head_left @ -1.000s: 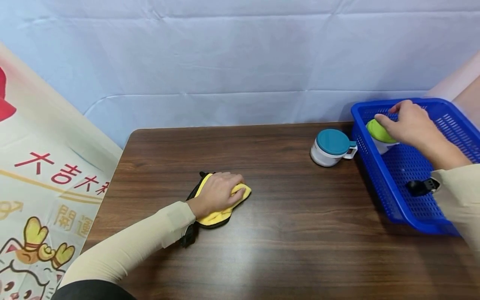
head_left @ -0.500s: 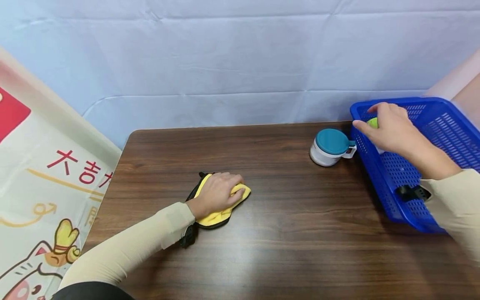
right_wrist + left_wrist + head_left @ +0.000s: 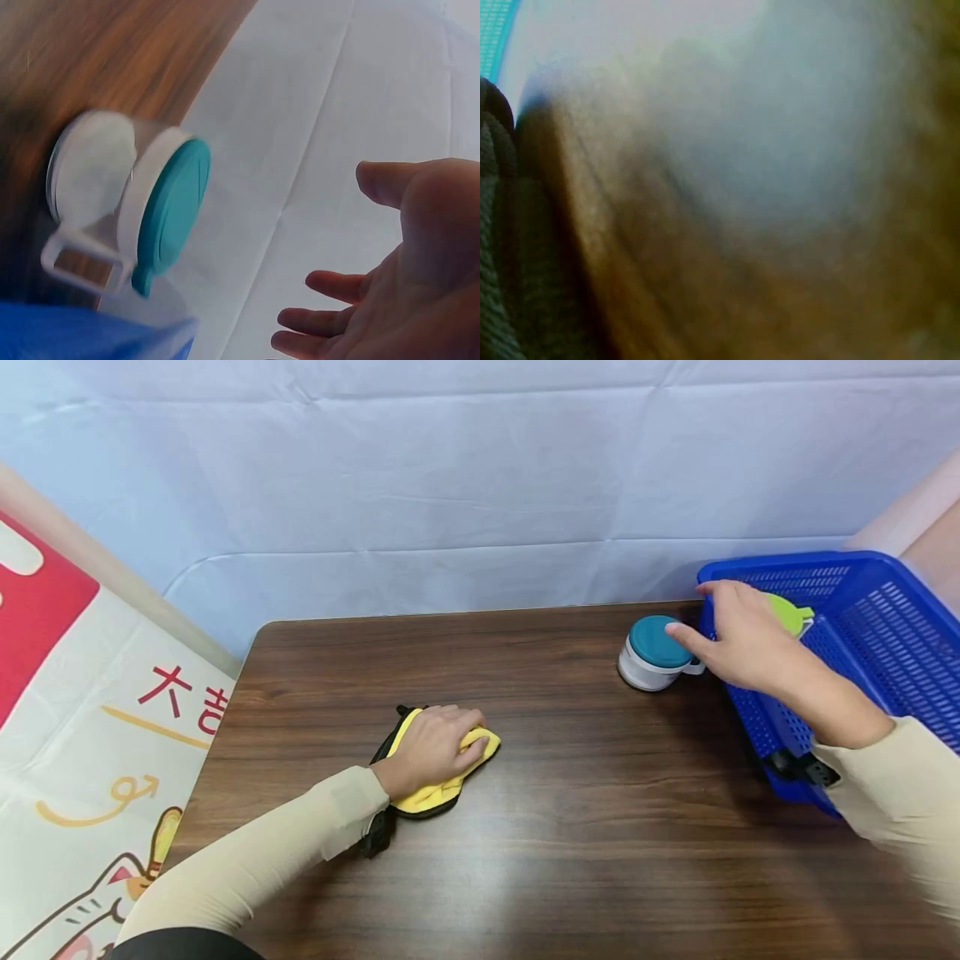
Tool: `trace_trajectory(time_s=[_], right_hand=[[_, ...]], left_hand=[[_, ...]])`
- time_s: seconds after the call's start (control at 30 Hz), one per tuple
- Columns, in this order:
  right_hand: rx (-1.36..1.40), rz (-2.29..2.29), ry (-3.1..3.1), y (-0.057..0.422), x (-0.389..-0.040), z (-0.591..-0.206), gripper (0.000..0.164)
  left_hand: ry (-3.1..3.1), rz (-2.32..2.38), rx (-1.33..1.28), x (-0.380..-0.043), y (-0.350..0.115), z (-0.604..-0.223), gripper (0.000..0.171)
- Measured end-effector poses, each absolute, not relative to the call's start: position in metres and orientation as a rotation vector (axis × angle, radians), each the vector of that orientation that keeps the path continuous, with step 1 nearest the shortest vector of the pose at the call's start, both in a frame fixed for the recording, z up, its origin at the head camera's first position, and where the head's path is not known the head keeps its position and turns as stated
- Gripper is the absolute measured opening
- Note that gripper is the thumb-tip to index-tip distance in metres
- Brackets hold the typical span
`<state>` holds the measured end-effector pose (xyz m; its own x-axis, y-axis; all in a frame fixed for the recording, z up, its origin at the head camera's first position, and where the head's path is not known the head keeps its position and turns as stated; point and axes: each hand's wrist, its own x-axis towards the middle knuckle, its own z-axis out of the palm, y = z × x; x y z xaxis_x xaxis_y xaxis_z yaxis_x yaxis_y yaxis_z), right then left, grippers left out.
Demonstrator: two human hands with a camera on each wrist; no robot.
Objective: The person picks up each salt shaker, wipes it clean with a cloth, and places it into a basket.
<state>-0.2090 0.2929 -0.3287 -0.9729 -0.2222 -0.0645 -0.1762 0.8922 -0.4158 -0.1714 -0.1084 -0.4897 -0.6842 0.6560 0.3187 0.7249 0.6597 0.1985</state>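
My left hand rests on a folded yellow cloth with black edging, its fingers and thumb curved over the bunched fabric. The left wrist view is mostly blurred skin. My right hand hovers over the near-left side of the blue basket, thumb and fingers spread, holding nothing. Its thumb overlaps the teal lid of a seasoning jar in the head view. In the right wrist view this jar shows a handle and white contents, apart from the fingers. A green-lidded jar sits inside the basket, partly hidden behind my hand.
The brown wooden table meets a pale cloth backdrop at its far edge. A printed sheet hangs along the left side. The basket stands at the table's right end, close to the teal-lidded jar's handle.
My right hand has moved left from the green-lidded jar in the basket toward the teal-lidded jar. My left hand and the cloth stay put. The printed sheet at left has shifted.
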Motion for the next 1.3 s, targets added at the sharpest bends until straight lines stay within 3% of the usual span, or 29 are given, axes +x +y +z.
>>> trace_trajectory(time_s=[0.3, 0.67, 1.3], right_hand=[[-0.341, -0.765, 2.999, 0.272, -0.194, -0.342, 0.078], [-0.203, -0.972, 3.046, 0.256, -0.165, -0.365, 0.085], [0.004, -1.317, 3.086, 0.255, -0.154, -0.409, 0.088]], left_hand=[[-2.681, -0.464, -1.125, -0.172, -0.108, -0.49, 0.021], [-2.666, -0.472, -1.115, -0.173, -0.108, -0.493, 0.02], [-2.676, -0.473, -1.109, -0.172, -0.107, -0.493, 0.021]])
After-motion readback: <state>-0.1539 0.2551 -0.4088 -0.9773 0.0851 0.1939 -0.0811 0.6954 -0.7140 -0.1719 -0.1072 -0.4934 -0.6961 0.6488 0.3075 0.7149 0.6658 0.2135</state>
